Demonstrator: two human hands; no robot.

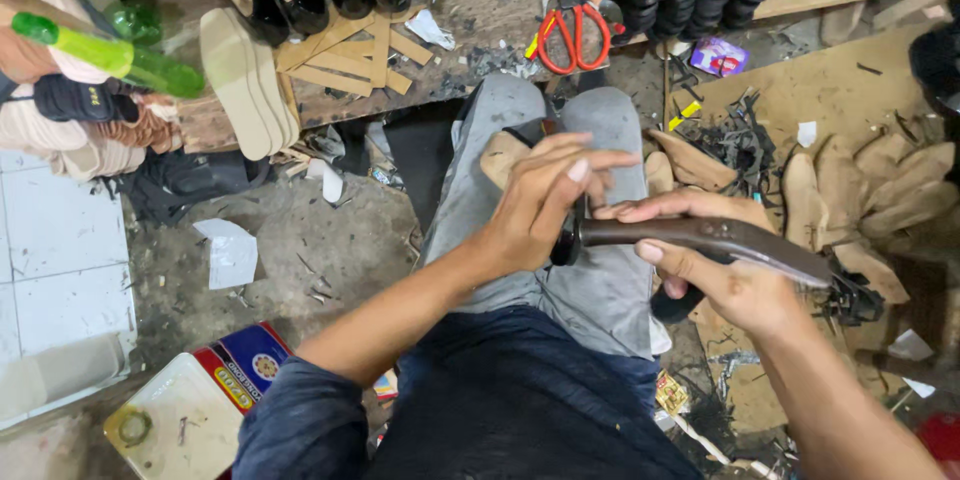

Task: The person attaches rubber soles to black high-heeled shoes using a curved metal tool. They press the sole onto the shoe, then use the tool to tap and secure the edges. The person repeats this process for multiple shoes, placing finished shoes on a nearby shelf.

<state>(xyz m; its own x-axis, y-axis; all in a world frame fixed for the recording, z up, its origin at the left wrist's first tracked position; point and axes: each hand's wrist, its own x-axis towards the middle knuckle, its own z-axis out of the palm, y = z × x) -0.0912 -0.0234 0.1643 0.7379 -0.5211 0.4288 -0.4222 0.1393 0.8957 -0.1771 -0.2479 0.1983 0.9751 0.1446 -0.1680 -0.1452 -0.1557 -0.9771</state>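
holding: the right hand [725,275] wraps its fingers around a long dark tool [700,237] with a curved, tapering body, thumb along the near side, keeping it level across the lap.
pinching: the left hand [545,205] has its fingers pressed together and curled over the tool's round dark end [566,240]; whether they nip something small there i cannot tell, since the fingertips hide it.
workpiece: a tan, shoe-shaped form [503,155] rests on the grey-trousered knees [600,280], just behind the left hand, partly covered by it.
grip advice: it looks wise to keep the right wrist firm so the tool does not roll, and let the left fingertips do the fine guiding close to the end.
support: bracing both forearms toward the thighs would likely steady the work, as nothing else holds it.
risk: the tapered far end of the tool points out to the right, over the pile of tan wooden lasts [870,195]; a slip could knock them.
surroundings: red-handled scissors [572,37] lie on the low wooden bench [470,20] ahead, pale soles [245,80] lean at its left edge, and a green bottle [110,55] sits further left.
floor: scraps and a printed tin [245,365] lie by the left elbow.
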